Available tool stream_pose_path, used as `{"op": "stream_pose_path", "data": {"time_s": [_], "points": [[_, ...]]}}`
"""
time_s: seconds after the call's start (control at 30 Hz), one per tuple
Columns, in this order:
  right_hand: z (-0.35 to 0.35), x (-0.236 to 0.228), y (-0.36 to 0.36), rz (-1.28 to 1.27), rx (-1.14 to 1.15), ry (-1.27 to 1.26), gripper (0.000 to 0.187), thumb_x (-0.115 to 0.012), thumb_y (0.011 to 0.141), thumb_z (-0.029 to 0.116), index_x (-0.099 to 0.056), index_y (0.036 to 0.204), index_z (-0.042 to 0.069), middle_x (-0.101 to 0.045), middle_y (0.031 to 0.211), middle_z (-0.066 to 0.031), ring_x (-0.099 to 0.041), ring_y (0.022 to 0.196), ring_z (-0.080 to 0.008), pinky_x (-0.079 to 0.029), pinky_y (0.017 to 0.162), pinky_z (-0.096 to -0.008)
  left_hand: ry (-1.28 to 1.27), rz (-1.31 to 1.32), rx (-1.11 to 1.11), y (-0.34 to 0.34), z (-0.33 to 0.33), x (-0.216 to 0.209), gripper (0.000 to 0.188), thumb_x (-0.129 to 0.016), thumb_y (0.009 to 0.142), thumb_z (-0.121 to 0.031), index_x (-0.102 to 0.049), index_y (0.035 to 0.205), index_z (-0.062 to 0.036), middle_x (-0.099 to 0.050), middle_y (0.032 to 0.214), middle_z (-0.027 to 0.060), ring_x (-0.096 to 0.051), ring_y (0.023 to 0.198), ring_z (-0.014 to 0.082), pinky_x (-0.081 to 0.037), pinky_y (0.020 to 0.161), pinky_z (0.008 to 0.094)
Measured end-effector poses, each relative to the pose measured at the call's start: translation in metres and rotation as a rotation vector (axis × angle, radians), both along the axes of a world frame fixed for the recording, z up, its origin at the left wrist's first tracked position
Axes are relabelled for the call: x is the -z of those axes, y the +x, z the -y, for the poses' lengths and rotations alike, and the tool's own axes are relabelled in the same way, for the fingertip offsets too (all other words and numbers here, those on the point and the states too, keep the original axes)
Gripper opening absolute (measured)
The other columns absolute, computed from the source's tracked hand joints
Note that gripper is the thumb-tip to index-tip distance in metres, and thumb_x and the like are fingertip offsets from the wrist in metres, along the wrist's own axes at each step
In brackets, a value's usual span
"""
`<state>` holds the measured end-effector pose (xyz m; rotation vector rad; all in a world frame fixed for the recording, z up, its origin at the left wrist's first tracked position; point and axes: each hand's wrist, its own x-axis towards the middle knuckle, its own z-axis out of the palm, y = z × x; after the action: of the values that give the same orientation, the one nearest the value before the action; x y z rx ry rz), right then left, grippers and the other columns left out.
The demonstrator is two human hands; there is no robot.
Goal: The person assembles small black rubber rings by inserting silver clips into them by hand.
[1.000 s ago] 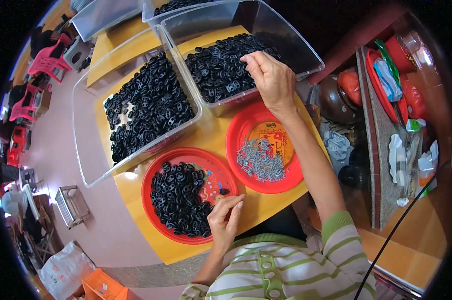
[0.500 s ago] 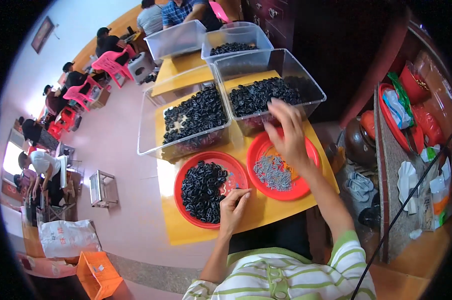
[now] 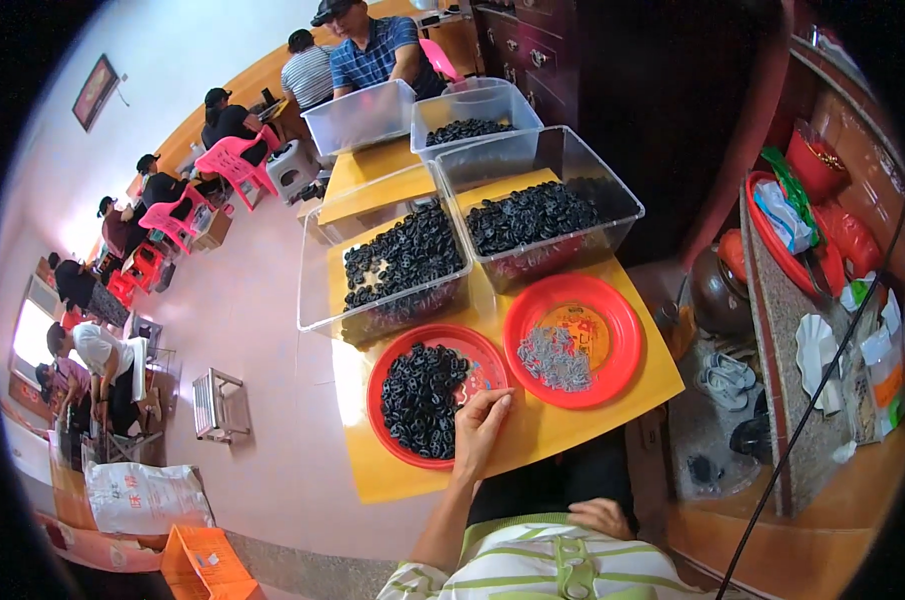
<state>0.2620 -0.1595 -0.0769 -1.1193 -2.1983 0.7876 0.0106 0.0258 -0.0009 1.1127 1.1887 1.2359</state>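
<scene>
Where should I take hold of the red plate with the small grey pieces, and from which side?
Probably the right-hand rim, coming from the right, thumb on top. The red plate lies on the yellow table; its broad rim is bare there, while the grey pieces lie toward its near left. The left hand and the plate of black parts crowd the left side.

Top, white fabric with light-green curving stripes [image 3: 518, 568]: one. Front placket, light green, vertical, set with small round buttons [image 3: 575, 568]. Hem band, solid green, narrow, at the waist [image 3: 518, 522]. Left sleeve, short, white with green striping, ending above the bare forearm [image 3: 413, 580]. Trousers, black fabric, plain, fine detail lost in shadow [image 3: 548, 487]. Hands, left [image 3: 483, 425] and right [image 3: 603, 517]: bare, ungloved.
</scene>
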Motion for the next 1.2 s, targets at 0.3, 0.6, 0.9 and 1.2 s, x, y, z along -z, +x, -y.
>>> {"op": "stream_pose_path", "data": {"time_s": [0.3, 0.6, 0.9, 1.2], "points": [[-0.027, 0.027, -0.039, -0.097, 0.133, -0.137, 0.039, -0.06, 0.083, 0.013, -0.053, 0.121, 0.01, -0.051, 0.124, -0.011, -0.045, 0.114, -0.0341, -0.039, 0.097, -0.0432, 0.125, -0.166, -0.018, 0.0, 0.001, -0.003, 0.017, -0.06, 0.089, -0.007, -0.067, 0.101, 0.0027, -0.063, 0.085, 0.003, -0.057, 0.081, 0.0083, -0.044, 0.074, 0.0212], [0.008, 0.041, -0.029, -0.058, 0.133, -0.125, 0.033, -0.059, 0.081, 0.001, -0.059, 0.114, 0.009, -0.054, 0.119, -0.011, -0.048, 0.111, -0.0322, -0.042, 0.094, -0.0427, 0.203, -0.275, -0.029, -0.002, 0.007, 0.007, 0.017, -0.061, 0.089, -0.009, -0.067, 0.1, 0.0023, -0.064, 0.082, 0.005, -0.058, 0.079, 0.0102, -0.046, 0.072, 0.0235], [0.053, -0.028, -0.025, -0.274, 0.18, -0.172, 0.027, -0.06, 0.087, 0.014, -0.058, 0.113, 0.008, -0.058, 0.116, -0.0111, -0.051, 0.109, -0.0288, -0.041, 0.094, -0.0394, 0.14, -0.122, 0.007, -0.006, -0.008, 0.02, 0.016, -0.061, 0.09, -0.009, -0.068, 0.101, 0.001, -0.066, 0.09, 0.0003, -0.058, 0.084, 0.0072, -0.046, 0.078, 0.0222], [0.019, 0.023, -0.048, -0.139, 0.308, -0.051, 0.037, -0.059, 0.086, 0.013, -0.051, 0.122, 0.008, -0.051, 0.124, -0.0082, -0.047, 0.113, -0.028, -0.039, 0.097, -0.041, 0.144, -0.1, -0.004, 0.005, -0.001, 0.015, 0.019, -0.06, 0.092, -0.011, -0.066, 0.104, 0.0022, -0.064, 0.091, 0.0022, -0.058, 0.08, 0.0082, -0.047, 0.075, 0.0208]]}}
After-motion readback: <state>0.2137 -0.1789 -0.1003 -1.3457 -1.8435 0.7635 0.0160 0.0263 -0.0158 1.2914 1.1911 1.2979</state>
